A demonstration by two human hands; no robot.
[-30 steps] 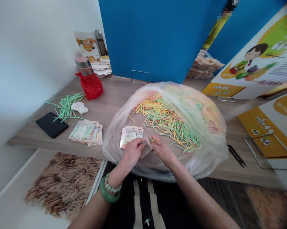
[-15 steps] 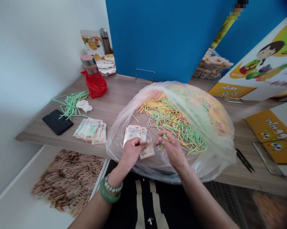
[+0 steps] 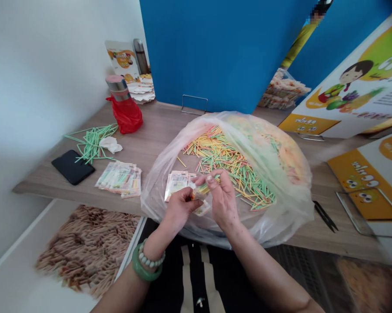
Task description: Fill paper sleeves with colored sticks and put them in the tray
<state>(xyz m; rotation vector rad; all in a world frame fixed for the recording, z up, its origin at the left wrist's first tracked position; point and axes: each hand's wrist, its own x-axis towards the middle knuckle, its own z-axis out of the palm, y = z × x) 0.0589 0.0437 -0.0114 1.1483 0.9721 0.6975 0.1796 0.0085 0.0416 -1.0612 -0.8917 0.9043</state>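
My left hand pinches a small printed packet by its edge, over the front of the clear plastic bag. Close beside it, my right hand grips a small bunch of coloured sticks, their ends at the packet's upper part. Whether the sticks are inside the packet I cannot tell. Flat packets lie just behind my left hand. Past my right hand, many thin yellow, green and pink sticks are heaped in the bag's opening.
Filled packets, a black phone, green straws and a red-bagged flask stand or lie left. Black tweezers lie right. Below the table's left edge is a bin of packets. A person's yellow sleeve shows behind the blue panel.
My right hand has moved left with the bunch of sticks, up to the packet in my left hand. The whole view has shifted slightly.
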